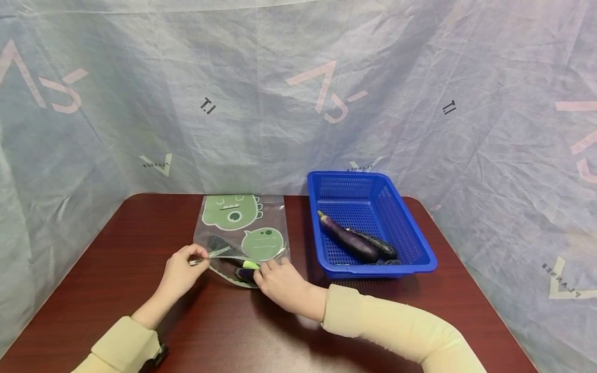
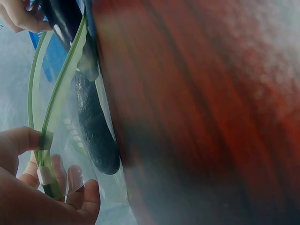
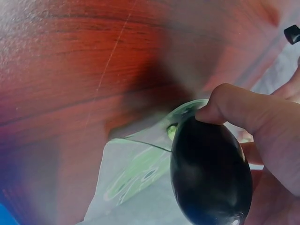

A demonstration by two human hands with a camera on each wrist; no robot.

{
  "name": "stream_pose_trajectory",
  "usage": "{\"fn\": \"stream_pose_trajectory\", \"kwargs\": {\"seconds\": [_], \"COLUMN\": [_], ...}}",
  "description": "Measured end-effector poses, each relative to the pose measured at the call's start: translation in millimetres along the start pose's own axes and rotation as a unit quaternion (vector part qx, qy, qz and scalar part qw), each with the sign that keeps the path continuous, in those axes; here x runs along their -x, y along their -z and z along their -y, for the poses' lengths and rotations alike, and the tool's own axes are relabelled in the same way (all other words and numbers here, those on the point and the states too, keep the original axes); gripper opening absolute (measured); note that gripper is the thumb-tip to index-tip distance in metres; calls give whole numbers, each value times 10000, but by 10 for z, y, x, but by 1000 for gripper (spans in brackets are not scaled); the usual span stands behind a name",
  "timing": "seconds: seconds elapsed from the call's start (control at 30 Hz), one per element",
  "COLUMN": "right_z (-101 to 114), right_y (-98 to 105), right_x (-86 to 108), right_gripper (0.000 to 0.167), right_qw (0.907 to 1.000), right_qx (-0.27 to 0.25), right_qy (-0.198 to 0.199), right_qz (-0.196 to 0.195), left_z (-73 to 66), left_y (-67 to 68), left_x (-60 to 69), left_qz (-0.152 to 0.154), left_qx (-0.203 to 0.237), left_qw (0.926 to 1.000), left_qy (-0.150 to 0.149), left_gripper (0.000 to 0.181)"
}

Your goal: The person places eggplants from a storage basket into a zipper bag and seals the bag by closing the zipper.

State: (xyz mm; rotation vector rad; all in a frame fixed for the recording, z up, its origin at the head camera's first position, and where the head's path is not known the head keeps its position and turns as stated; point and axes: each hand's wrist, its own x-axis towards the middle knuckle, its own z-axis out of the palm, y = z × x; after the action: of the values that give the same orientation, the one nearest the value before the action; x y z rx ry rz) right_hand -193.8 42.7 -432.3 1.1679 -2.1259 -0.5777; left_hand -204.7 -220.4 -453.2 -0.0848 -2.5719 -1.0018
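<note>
A clear zip bag (image 1: 263, 243) with green cartoon prints lies flat on the table, its mouth toward me. My left hand (image 1: 183, 272) pinches the left end of that mouth beside a white slider (image 2: 44, 175). At the opening my right hand (image 1: 285, 286) grips a dark eggplant (image 3: 211, 168), thumb on one side and fingers on the other. One end of the eggplant reaches into the bag's mouth. A dark, bumpy cucumber (image 2: 96, 126) shows through the plastic in the left wrist view.
To the right stands a blue perforated basket (image 1: 422, 248). Inside it lie another eggplant (image 1: 347, 239) and a dark, rough-skinned vegetable (image 1: 380, 245). Grey printed cloth (image 1: 261, 129) hangs behind the red-brown table (image 1: 224, 331).
</note>
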Motion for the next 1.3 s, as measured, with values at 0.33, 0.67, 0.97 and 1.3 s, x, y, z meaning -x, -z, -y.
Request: {"fn": "stream_pose_trajectory", "kwargs": {"seconds": [0.33,0.67,0.97,1.3], "right_z": [130,253,284,236], "right_y": [-38,-67,-86,-112], "right_x": [-115,-185,-239,-157], "right_gripper": [23,37,40,40], "right_qw": [9995,9975,9967,9980], "right_qx": [12,179,227,3], "right_qy": [-185,-526,-622,-487], "right_qz": [246,-431,-470,-405], "left_z": [14,3,17,4], "left_y": [40,42,38,62], "left_x": [10,6,9,11], "left_qz": [50,103,121,150], "left_qx": [1,6,10,29], "left_qw": [10000,9999,9999,9999], "left_qy": [42,-5,-23,7], "left_gripper": [11,9,10,9]}}
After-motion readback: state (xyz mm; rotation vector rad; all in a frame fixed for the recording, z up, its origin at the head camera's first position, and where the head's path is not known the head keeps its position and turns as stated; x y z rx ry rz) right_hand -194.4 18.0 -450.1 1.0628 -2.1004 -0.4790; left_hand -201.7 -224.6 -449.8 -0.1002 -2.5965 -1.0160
